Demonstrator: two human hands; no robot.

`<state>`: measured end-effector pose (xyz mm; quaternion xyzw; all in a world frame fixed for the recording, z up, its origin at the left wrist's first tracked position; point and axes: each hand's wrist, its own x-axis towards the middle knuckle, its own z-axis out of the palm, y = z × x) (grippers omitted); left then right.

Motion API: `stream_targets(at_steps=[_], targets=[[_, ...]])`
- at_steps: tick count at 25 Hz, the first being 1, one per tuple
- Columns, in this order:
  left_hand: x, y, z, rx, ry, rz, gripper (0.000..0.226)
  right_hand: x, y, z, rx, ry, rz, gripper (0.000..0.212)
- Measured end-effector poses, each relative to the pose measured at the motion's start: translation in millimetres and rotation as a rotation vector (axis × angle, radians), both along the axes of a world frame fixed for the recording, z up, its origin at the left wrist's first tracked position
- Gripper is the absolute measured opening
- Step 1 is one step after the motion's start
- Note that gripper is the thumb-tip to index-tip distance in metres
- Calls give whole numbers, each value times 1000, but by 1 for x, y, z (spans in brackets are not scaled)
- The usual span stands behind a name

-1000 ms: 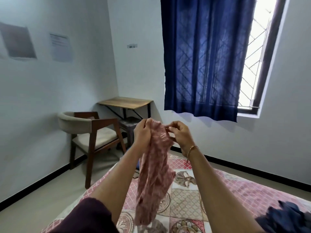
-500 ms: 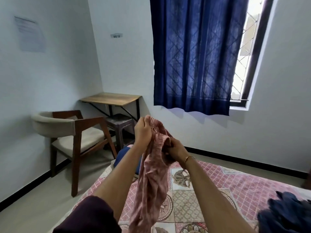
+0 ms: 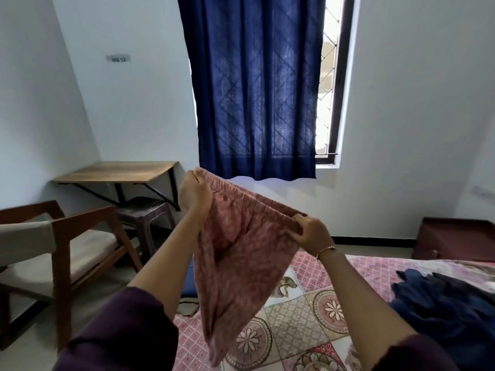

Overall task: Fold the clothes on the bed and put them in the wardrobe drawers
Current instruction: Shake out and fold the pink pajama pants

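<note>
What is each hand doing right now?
Left hand: grips one end of the pink garment's waistband.
Right hand: grips the other end, stretching it out.

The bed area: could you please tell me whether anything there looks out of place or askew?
A heap of dark blue clothes lies crumpled and unfolded on the bed. The pink garment hangs unevenly, gripped by the left hand and right hand.

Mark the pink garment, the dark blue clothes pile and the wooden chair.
pink garment (image 3: 241, 263), head view, hanging middle panel.
dark blue clothes pile (image 3: 450, 303), head view, top of the heap.
wooden chair (image 3: 83, 218), head view, armrest.
</note>
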<state>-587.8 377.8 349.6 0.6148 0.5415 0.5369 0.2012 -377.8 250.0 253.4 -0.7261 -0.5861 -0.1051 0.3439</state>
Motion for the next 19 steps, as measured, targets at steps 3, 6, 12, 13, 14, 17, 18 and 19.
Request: stream_targets(at_steps=[3, 6, 12, 13, 14, 17, 18, 19], targets=[[-2, 9, -5, 50, 110, 8, 42, 14, 4, 26, 211, -69, -62, 26], [-2, 16, -12, 31, 119, 12, 40, 22, 7, 45, -33, -137, -57, 24], [15, 20, -7, -27, 37, 30, 40, 34, 14, 48, 128, -276, -160, 10], [19, 19, -6, -34, 29, 35, 40, 37, 16, 47, 64, -291, -234, 14], [23, 19, -6, -38, 23, 40, 40, 42, 19, 45, -36, -299, -339, 20], [34, 21, -16, -44, -17, 56, 40, 55, 17, 44, -152, -20, -476, 29], [37, 22, -19, -53, -42, 62, 40, 58, 18, 44, -104, 133, -444, 28], [41, 24, -22, -58, -64, 76, 40, 61, 19, 45, -47, 234, -412, 27]])
